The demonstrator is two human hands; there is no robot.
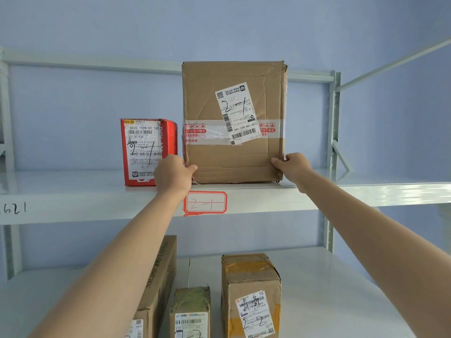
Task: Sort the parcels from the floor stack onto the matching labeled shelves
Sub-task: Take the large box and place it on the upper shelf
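Item: brown parcel (233,123) marked 2-1, upright on the shelf (317,191) above the 2-1 tag (205,203), just right of the red parcel (146,152). I note left hand (174,173) and right hand (292,165) grasping its lower corners. Risk: standing tall near the edge, it may tip forward on release.

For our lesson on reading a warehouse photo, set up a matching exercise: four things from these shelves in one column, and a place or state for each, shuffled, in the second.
Column 1
1. tall brown parcel
2. red parcel
3. red-bordered 2-1 tag
4. brown parcel with yellow tape

Column 2
A. stuck on the front edge of the upper shelf
B. standing on the lower shelf
C. gripped at both lower corners by the left hand and right hand
D. standing on the upper shelf, left of the tall parcel, with no hand gripping it

Pairs: 1-C, 2-D, 3-A, 4-B
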